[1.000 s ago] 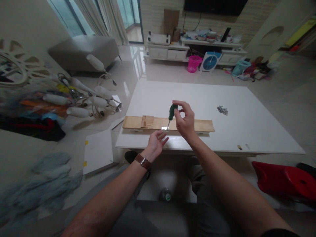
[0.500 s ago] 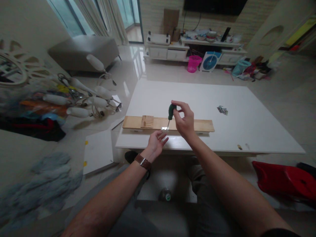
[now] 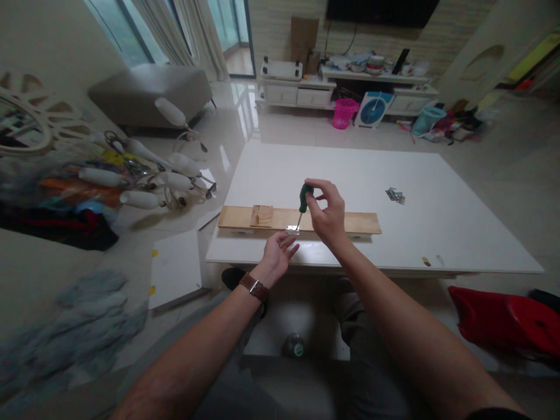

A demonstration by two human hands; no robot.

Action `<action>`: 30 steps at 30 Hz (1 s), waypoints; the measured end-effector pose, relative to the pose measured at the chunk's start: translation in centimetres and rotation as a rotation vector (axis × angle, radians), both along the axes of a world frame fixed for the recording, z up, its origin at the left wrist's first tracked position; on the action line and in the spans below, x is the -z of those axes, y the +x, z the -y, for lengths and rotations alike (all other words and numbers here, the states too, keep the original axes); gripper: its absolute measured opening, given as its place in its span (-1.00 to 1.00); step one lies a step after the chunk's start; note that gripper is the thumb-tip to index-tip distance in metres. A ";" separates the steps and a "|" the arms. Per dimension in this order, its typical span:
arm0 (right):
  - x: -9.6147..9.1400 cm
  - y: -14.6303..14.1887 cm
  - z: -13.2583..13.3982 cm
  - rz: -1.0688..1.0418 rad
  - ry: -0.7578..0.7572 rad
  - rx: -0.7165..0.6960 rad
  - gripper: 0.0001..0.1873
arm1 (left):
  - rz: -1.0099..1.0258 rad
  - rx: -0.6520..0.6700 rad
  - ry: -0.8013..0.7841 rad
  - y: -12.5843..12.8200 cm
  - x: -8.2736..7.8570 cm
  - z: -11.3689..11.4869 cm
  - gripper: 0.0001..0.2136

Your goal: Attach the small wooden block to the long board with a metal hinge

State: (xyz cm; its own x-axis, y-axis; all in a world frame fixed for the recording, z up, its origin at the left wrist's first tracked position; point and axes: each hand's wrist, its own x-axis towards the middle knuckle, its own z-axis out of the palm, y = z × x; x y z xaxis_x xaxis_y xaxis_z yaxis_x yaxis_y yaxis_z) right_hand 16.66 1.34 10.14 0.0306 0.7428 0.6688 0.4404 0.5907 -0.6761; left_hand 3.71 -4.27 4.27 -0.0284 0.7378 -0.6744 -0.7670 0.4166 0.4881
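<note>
A green-handled screwdriver (image 3: 303,199) is pinched by my right hand (image 3: 329,214), its shaft slanting down to a small silver hinge (image 3: 291,230). That metal piece lies at the near edge of a long wooden plank (image 3: 361,222). My left hand (image 3: 276,254), palm partly up, has its thumb and forefinger at the hinge's near side, while the other fingers stay loosely spread. A short square wood piece (image 3: 261,216) rests on the plank left of the hinge. Exactly where the tip meets the hinge is too small to make out.
The plank lies on a large white panel (image 3: 420,233). Several metal pieces (image 3: 395,195) lie at its right, and a small brass-coloured piece (image 3: 426,261) is near the front edge. A white board (image 3: 175,269) stands low at left; a red stool (image 3: 507,321) is at right.
Both hands, the screwdriver and the hinge keep nearly the same places. The whole view has shifted very slightly.
</note>
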 end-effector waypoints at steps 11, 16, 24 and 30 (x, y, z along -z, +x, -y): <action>0.3 0.0 -0.1 -0.009 0.017 -0.021 -0.60 | -0.013 0.009 -0.009 0.0 -0.3 0.1 -0.88; 0.2 0.0 0.0 0.000 0.025 0.042 -0.76 | -0.017 0.014 -0.010 0.0 -0.2 0.1 -0.89; 0.4 -0.1 -0.1 -0.007 0.027 -0.030 -0.63 | -0.009 0.016 -0.003 0.0 -0.5 0.2 -0.87; 0.3 -0.1 0.0 -0.001 -0.002 0.042 -0.78 | -0.024 0.012 -0.007 0.0 -0.3 0.0 -0.89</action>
State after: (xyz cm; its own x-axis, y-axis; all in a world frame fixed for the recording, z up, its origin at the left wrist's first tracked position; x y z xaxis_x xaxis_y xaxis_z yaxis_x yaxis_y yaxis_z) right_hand 16.53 1.32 9.86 0.0625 0.7423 0.6671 0.4644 0.5700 -0.6778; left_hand 3.67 -4.27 4.56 -0.0357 0.7333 -0.6790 -0.7499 0.4295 0.5032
